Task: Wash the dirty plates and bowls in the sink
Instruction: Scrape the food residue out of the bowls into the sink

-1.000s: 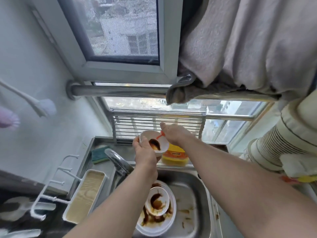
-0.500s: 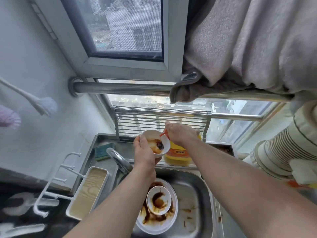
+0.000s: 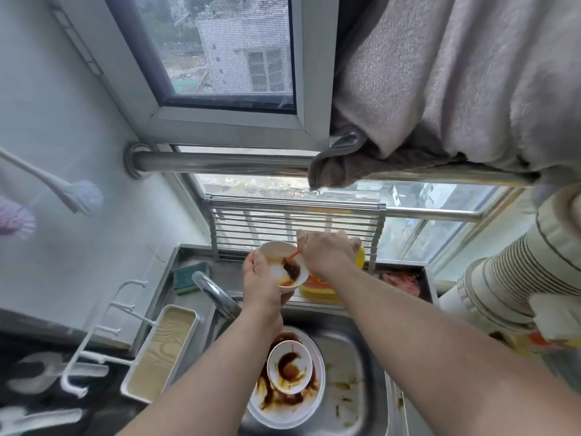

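My left hand (image 3: 259,278) grips a small white bowl (image 3: 276,254) smeared with dark sauce, held above the back edge of the steel sink (image 3: 361,335). My right hand (image 3: 327,251) is curled round a yellow dish soap bottle (image 3: 316,287), whose orange spout (image 3: 294,254) points into the bowl. Down in the sink lies a white plate (image 3: 283,415) streaked with brown sauce. A second dirty small bowl (image 3: 289,366) sits on it.
The faucet (image 3: 217,294) arcs over the sink's left side, beside my left forearm. A green sponge (image 3: 188,276) and a long white tray (image 3: 160,350) lie to the left. A roll-up drying rack (image 3: 295,225) leans against the window. Stacked cups (image 3: 503,284) stand at the right.
The sauce in the held bowl has spread from a small blob into a larger smear. Both hands have stayed together at the bowl and shifted slightly.
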`<control>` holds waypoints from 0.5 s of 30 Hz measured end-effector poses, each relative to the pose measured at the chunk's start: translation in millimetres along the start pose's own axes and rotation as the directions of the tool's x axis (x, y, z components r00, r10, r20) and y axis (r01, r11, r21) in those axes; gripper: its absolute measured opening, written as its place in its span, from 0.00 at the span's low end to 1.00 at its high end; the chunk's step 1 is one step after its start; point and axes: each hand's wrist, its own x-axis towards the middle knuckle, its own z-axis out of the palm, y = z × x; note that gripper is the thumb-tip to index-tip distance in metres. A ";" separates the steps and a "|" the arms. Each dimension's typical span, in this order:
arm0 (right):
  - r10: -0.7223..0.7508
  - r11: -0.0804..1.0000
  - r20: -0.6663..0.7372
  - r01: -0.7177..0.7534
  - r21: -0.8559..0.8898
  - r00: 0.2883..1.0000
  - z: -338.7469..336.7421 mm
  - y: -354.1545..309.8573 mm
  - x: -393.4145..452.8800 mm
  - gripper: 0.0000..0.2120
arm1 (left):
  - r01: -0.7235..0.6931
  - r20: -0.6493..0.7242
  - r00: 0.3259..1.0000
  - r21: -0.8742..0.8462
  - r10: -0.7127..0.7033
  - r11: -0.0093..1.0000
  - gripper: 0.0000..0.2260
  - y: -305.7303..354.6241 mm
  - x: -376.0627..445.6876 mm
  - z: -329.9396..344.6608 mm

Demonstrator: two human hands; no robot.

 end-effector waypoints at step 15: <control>-0.079 0.997 0.037 0.079 0.002 0.996 -13.0 2.7 -4.8 0.18 | 0.012 -0.030 0.999 -0.039 -0.013 0.999 0.19 -4.6 -0.6 1.1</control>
